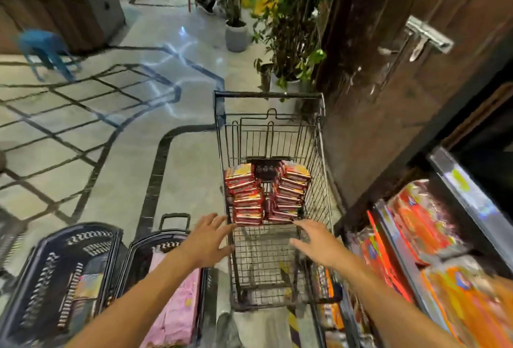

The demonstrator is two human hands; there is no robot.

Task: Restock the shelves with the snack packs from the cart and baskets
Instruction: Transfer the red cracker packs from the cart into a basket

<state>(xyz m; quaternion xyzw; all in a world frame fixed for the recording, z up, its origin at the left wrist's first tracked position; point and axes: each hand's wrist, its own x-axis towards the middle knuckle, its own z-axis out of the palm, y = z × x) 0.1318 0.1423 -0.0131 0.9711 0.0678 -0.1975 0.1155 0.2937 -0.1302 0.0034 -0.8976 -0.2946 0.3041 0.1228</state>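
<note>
Wire cart [319, 153]: black metal, standing on the patterned floor [111, 131], its long axis running away from the camera. Contents: snack packs [266, 195], red wrappers with yellow and white print, piled in two stacks side by side at the middle of the cart's basket. The packs lie flat, long edges running across the cart's width, the right-hand stack leaning a little off square. The near part of the cart's wire bottom is bare.

Left hand [206, 239]: just over the cart's left rim, fingers spread and straight, fingertips close to the near edge of the left stack; contact cannot be told. Holds nothing.

Right hand [319, 245]: inside the cart, near the right stack, fingers spread and apart, holding nothing.

Pink-pack basket [133, 270]: dark plastic, directly left of the cart, upright handle at its far end. Contents: pink packs [177, 306].

Outer basket [36, 278]: dark plastic, further left of the cart. Contents: one pale pack [88, 286], print blurred.

Shelves [444, 181]: right of the cart, carrying orange and red packs [422, 225], blurred.

Potted plants [291, 28]: beyond the cart's far end, beside a dark wooden door [388, 83].

Blue stool [44, 47]: well left of the cart, far across the floor.
</note>
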